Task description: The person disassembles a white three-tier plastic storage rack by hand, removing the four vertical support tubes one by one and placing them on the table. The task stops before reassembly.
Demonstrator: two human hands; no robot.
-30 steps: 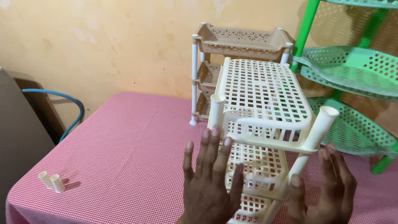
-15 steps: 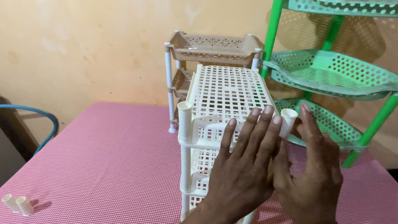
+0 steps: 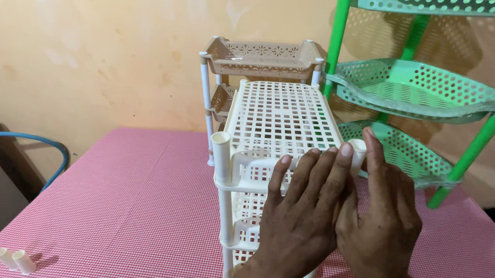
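Observation:
A cream plastic three-tier rack (image 3: 278, 121) with lattice shelves stands on the pink checked tablecloth (image 3: 138, 207). My left hand (image 3: 301, 218) lies flat against its front right side, fingers spread upward. My right hand (image 3: 382, 221) presses beside it, fingertips at the rack's front right corner post (image 3: 357, 152). The post is partly hidden by both hands. Neither hand is closed around anything. The front left post (image 3: 220, 154) stands free.
A beige tiered rack (image 3: 261, 56) stands behind the cream one. A green tiered rack (image 3: 417, 90) stands at the right rear. Two short cream tube pieces (image 3: 14, 259) lie near the table's front left corner. A blue hose (image 3: 27, 140) is at the left.
Both hands moved from apart on either side of the rack's front to together at its right corner post. The view shifted right and down slightly.

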